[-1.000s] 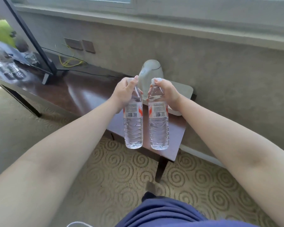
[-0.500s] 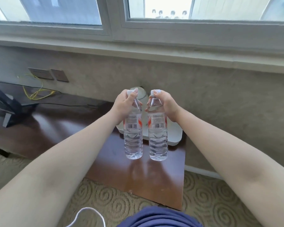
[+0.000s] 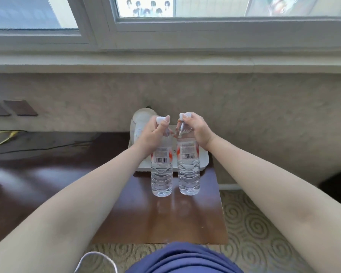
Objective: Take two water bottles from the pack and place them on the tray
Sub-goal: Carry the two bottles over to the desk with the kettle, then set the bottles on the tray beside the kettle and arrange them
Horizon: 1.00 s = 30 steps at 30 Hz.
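Observation:
I hold two clear water bottles with white caps and red-and-white labels, side by side and upright in the air. My left hand grips the neck of the left bottle. My right hand grips the neck of the right bottle. Both hang above the brown table, their bottoms just in front of the white tray at the table's far end against the wall. The bottle pack is out of view.
A white kettle stands on the tray's far left part, behind my left hand. A wall with a window sill rises right behind the tray. Dark and yellow cables lie on the table at the left. Patterned carpet lies to the right.
I have stepped closer to the table and my view has tipped upward. Both bottles have travelled forward toward the tray, still gripped at the necks.

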### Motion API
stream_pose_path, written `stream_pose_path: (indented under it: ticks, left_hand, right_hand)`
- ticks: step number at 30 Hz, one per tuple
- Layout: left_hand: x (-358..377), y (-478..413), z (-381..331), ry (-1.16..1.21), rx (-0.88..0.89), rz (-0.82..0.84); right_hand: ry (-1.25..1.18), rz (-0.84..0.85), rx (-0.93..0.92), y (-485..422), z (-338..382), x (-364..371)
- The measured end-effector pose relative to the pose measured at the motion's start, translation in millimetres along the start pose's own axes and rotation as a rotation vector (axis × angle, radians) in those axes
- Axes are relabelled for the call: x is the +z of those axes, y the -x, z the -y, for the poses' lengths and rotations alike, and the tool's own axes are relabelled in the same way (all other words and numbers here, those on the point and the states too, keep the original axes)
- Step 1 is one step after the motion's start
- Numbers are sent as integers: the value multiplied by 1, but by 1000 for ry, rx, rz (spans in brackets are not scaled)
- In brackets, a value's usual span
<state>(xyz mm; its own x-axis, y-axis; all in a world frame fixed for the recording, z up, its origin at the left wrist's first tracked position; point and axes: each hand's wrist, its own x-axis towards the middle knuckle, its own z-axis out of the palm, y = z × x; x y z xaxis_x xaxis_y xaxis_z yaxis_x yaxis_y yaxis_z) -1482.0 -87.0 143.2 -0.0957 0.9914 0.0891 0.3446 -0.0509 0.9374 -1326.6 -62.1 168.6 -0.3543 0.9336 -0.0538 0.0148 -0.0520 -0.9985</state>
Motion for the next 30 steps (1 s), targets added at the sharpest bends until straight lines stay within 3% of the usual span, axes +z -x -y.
stream_pose_path:
  ticks: [12,16,30]
  left_hand:
    - [1,22,32,45,58,104]
    - [5,32,43,-27,116,72]
    - [23,50,54,76,32,56]
  right_hand:
    - [151,-67,-133,25,-43,8]
    - [236,-69,-160,35,-58,9]
    - [369,-17,-156,46,-91,2]
